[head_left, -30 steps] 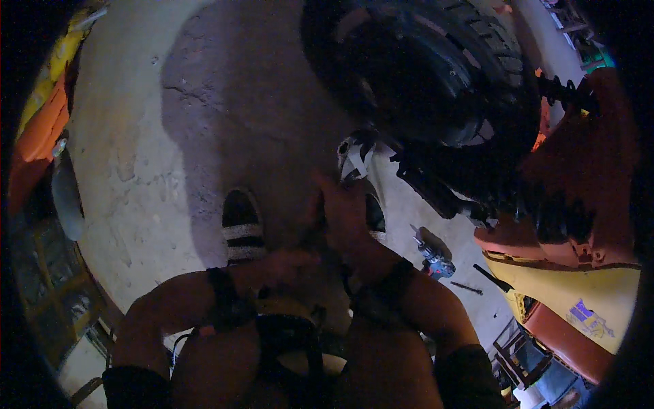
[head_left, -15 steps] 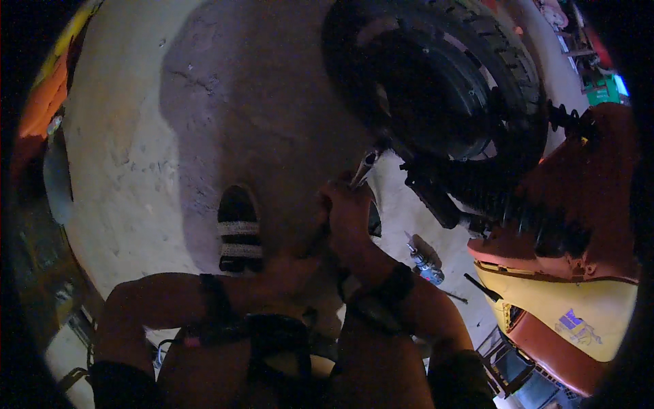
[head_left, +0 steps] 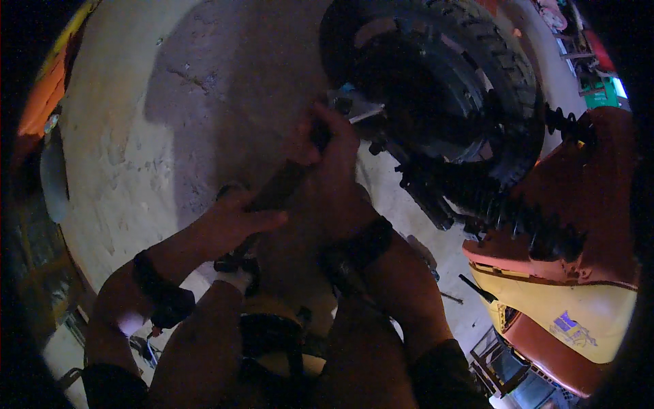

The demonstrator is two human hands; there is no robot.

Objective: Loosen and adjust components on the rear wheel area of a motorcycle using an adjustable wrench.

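My right hand (head_left: 330,143) is closed on a long dark tool (head_left: 276,187) just below and left of a black wheel with a treaded tyre (head_left: 507,75). My left hand (head_left: 238,218) grips the same tool lower down. A silver metal piece (head_left: 368,110) sits beyond my right hand at the wheel's lower left; whether it joins the tool I cannot tell. Black linkage (head_left: 429,204) and coil springs (head_left: 545,228) run from the wheel to orange-red bodywork (head_left: 593,191). The dim light hides much of what my fingers cover.
A cordless drill (head_left: 428,255) lies mostly hidden beside my right forearm, near a thin rod (head_left: 451,298) on the concrete floor (head_left: 116,157). Yellow bodywork (head_left: 545,303) with a red seat (head_left: 548,351) fills the lower right. Orange and yellow panels (head_left: 48,102) line the left edge.
Both hands have moved up and forward, the right toward the wheel's lower left, the left up and leftward onto the dark tool, which now shows between them.
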